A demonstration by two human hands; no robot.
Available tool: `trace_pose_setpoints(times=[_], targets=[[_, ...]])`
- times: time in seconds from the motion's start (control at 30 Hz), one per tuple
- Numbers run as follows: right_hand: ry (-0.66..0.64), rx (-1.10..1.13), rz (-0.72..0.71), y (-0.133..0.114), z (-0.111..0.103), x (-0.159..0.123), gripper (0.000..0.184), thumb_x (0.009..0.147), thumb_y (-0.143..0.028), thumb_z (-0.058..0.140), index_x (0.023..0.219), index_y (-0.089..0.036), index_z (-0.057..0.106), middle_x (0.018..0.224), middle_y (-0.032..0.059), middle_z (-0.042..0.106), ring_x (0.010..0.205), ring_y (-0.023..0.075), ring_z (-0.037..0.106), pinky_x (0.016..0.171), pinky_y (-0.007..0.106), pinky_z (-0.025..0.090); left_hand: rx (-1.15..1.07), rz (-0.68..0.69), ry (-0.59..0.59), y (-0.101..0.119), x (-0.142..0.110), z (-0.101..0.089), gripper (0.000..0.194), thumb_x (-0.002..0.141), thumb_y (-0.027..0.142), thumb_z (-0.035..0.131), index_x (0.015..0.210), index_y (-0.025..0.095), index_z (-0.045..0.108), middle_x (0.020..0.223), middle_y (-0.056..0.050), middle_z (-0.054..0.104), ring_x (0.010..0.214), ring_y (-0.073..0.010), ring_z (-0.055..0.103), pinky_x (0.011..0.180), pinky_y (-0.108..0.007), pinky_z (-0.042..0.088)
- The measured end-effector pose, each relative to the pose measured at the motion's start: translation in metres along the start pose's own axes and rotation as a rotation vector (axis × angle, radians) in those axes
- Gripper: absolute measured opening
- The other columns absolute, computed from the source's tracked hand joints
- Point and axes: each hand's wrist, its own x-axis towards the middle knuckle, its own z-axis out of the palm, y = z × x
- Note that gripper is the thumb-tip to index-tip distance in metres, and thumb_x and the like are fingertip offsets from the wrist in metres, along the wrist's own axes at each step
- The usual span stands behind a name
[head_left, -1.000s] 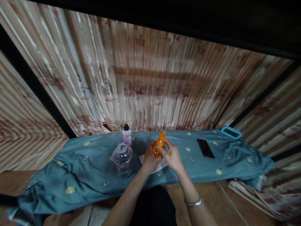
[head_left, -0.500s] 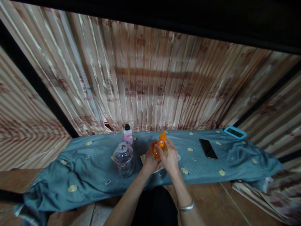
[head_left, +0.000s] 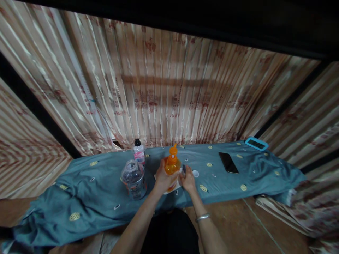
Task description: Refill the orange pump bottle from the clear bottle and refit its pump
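Observation:
A pump bottle (head_left: 172, 166) of orange liquid with an orange pump head stands upright in front of me. My left hand (head_left: 162, 180) is wrapped round its body from the left. Just right of the bottle, my right hand (head_left: 188, 180) is closed on a small dark grey object (head_left: 184, 168) whose kind I cannot make out. Beneath the bottle, a pale flat sheet or plate (head_left: 168, 192) shows in part. A small white disc (head_left: 195, 173) lies to the right of my right hand.
On the blue-green cloth (head_left: 100, 190) at left stand a clear plastic container (head_left: 134, 181) and a bottle with a black cap (head_left: 139, 153). A phone (head_left: 228, 162) and a blue-framed device (head_left: 256, 143) lie at right. A patterned curtain (head_left: 169, 88) hangs behind.
My right hand has come off the pump bottle to its right and now has a small dark grey object. The bottle is more upright, held by my left hand. The view has shifted slightly.

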Motion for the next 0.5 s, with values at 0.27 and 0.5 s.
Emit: trace_pose_setpoints(times=[0.27,0.5], targets=[[-0.168,0.047,0.124,0.004,-0.007,-0.022,0.020,0.084,-0.037,0.061,0.083,-0.017,0.059,0.081,-0.0014,0.060,0.073,0.0103,0.058,0.069,0.030,0.050,0.045,0.019,0.053,0.005,0.004,-0.008,0.054,0.057,0.014,0.075,0.106,0.020,0.053,0.105,-0.004,0.066,0.097,-0.0206,0.064,0.090,-0.037,0.049],[-0.063,0.442,0.187,-0.040,-0.077,-0.023,0.032,0.088,-0.045,0.051,0.101,-0.016,0.057,0.084,-0.0001,0.060,0.066,0.0088,0.056,0.061,0.027,0.050,0.039,0.007,0.026,0.007,0.010,-0.002,0.059,0.060,0.012,0.072,0.113,0.022,0.050,0.101,-0.002,0.067,0.091,-0.0180,0.065,0.088,-0.037,0.049]])
